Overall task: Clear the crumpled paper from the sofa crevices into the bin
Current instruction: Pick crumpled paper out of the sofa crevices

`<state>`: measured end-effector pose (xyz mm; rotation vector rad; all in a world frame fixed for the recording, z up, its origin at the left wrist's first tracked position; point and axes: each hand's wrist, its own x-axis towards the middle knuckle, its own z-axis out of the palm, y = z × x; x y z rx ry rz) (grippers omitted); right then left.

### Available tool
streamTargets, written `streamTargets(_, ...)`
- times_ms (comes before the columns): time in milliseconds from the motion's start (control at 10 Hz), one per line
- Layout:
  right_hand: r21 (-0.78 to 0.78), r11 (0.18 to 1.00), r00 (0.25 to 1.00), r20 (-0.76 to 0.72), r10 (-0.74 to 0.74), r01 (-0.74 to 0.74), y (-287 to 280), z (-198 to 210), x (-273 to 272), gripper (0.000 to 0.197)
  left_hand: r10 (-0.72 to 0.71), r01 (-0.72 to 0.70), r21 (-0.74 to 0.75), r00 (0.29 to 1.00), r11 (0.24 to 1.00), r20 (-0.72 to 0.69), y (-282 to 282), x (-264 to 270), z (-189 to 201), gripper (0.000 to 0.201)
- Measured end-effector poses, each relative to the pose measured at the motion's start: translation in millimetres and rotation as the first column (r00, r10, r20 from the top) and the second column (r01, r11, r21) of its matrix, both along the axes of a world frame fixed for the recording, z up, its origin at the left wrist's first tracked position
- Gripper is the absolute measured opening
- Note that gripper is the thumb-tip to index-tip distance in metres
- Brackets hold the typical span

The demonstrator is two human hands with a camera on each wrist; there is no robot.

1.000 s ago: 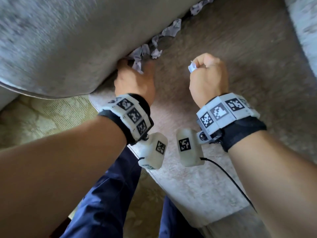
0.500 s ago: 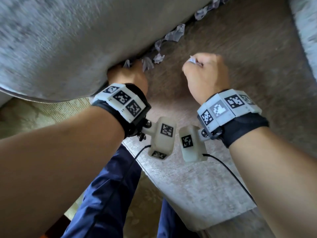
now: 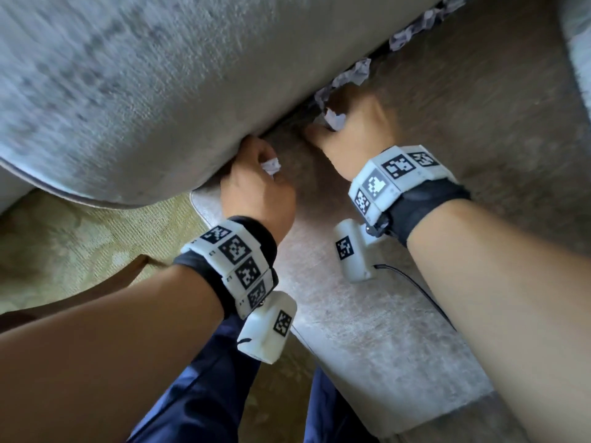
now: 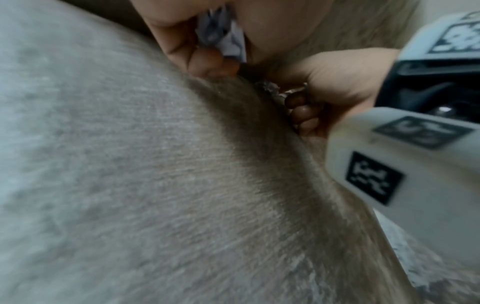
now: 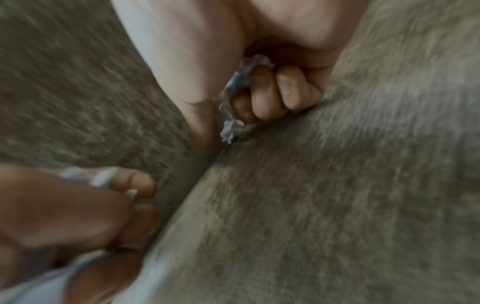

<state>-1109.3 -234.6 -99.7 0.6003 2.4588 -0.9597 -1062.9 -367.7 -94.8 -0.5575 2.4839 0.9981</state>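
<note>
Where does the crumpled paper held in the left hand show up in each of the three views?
Head: the paper wad sits left of centre, in the left hand by the crevice.
Left wrist: top centre, pinched between thumb and fingers.
Right wrist: lower left, a blurred white scrap above the fingertips.
Shared landmark: the dark sofa crevice.

We're in home living room: grey sofa (image 3: 160, 91) with seat cushion (image 3: 383, 330), patterned carpet (image 3: 80, 244) below.
</note>
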Motion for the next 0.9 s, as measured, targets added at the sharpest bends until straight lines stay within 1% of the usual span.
streamTargets(100, 0.114, 0.994, 0.999, -0.051, 0.009, -0.003, -5.7, -7.1, -4.3, 0.023, -0.024, 0.023, 0.012, 0.999, 1.0, 0.049, -6.5, -5.0, 1.2, 0.019)
streamTargets(200, 0.143, 0.989, 0.999, -0.038, -0.036, 0.041, -6.9, -5.3, -8.1, 0.026, -0.072, 0.07, 0.02, 0.996, 0.997, 0.058, -12.5, -17.0, -0.9, 0.014)
streamTargets(300, 0.094, 0.986, 0.99, -0.003, -0.14, 0.14, -5.9, 0.4, -8.6, 0.024, -0.177, 0.177, 0.005, 0.979, 0.984, 0.102, -9.4, -23.8, 1.7, 0.016)
streamTargets(400, 0.078, 0.97, 0.973, 0.017, -0.232, 0.23, 8.8, 6.3, -0.6, 0.026, -0.24, 0.235, 0.052, 0.966, 0.97, 0.1, 3.4, -29.9, 4.3, 0.02)
streamTargets(500, 0.118, 0.971, 0.976, 0.04, -0.214, 0.209, 27.9, 15.7, 13.3, 0.033, -0.316, 0.312, 0.08, 0.947, 0.947, 0.052, 18.9, -37.6, 5.1, 0.031)
streamTargets(600, 0.103, 0.962, 0.966, 0.033, -0.257, 0.252, 45.8, 28.5, 22.2, 0.034, -0.426, 0.424, 0.069, 0.905, 0.903, 0.008, 35.1, -48.6, 4.7, 0.052)
streamTargets(700, 0.132, 0.96, 0.967, 0.018, -0.253, 0.249, 60.1, 22.7, 27.8, 0.031, -0.51, 0.511, 0.027, 0.859, 0.859, -0.041, 49.6, -57.6, -2.9, 0.067)
streamTargets(800, 0.111, 0.912, 0.919, -0.039, -0.392, 0.394, 69.9, 7.8, 28.9, 0.039, -0.549, 0.554, 0.059, 0.832, 0.83, -0.082, 61.2, -61.3, -11.6, 0.062)
streamTargets(900, 0.119, 0.903, 0.91, -0.024, -0.413, 0.413, 73.8, 3.9, 22.9, 0.037, -0.528, 0.532, 0.04, 0.845, 0.846, -0.083, 66.7, -66.7, -20.3, 0.061)
